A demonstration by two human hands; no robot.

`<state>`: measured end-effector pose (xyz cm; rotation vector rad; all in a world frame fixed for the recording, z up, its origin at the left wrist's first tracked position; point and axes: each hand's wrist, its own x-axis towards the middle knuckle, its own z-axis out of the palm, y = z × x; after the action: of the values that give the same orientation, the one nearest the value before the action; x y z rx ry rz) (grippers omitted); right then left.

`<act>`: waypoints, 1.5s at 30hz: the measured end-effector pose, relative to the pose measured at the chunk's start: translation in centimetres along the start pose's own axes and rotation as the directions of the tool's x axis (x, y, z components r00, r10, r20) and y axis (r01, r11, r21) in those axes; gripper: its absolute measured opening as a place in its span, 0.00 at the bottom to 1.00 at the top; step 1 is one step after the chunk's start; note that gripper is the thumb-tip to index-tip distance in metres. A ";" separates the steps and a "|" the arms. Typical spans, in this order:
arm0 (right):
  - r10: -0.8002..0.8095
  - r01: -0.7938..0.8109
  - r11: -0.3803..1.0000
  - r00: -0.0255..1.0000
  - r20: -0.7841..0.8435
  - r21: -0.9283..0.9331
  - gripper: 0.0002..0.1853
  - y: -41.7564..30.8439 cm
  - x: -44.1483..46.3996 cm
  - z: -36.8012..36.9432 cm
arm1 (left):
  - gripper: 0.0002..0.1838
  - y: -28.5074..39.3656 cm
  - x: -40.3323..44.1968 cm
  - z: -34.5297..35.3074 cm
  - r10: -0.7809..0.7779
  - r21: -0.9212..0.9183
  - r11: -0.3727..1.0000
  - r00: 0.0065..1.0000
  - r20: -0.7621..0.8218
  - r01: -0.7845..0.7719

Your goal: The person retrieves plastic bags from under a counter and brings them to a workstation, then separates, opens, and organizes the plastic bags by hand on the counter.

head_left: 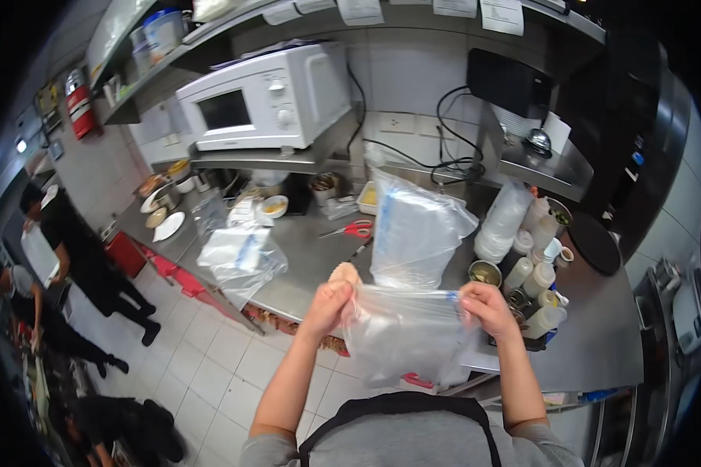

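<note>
My left hand [331,309] and my right hand [489,309] are both closed on the top corners of a clear plastic bag [409,338], stretching its edge level between them. A beige piece with a rounded, wavy edge [345,274] pokes up at my left fingers; I cannot tell what it is or whether it is gripped. Just behind, a stack of clear plastic bags with blue print [417,229] leans up from the steel counter [319,268]. Red-handled scissors [358,229] lie to its left. Another heap of plastic bags [245,257] rests farther left.
Squeeze bottles [539,279] and stacked plastic cups [500,226] crowd the counter on the right. A white microwave [269,97] sits on a raised shelf. At the back right is a call bell [537,141]. Several people in dark clothes [89,241] are off to the left.
</note>
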<state>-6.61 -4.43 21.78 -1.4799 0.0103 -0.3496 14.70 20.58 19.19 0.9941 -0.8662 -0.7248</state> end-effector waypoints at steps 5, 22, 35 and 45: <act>-0.244 0.095 0.932 0.878 -0.411 -0.350 0.08 -1.9 7.3 -2.2 | 0.18 1.9 13.9 -1.1 0.168 0.337 0.934 0.979 -0.118 -0.119; 0.224 -0.287 0.955 0.511 -0.830 0.080 0.25 29.0 13.4 -13.0 | 0.13 -23.2 20.4 -11.7 -0.176 0.716 0.601 0.933 -0.314 0.354; -0.467 -0.186 0.628 0.686 -0.558 -0.755 0.04 16.8 8.3 7.1 | 0.36 -11.4 1.9 -28.9 0.296 0.808 -0.169 0.811 -0.504 0.564; -0.246 0.221 0.515 0.964 0.104 -0.828 0.15 25.9 33.3 16.5 | 0.23 -9.7 2.1 -27.1 -0.105 0.890 0.363 0.961 -0.256 0.277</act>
<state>34.35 5.00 5.09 -2.4677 -0.0034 -0.6446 38.09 26.05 3.21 2.1971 -1.0292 -0.2678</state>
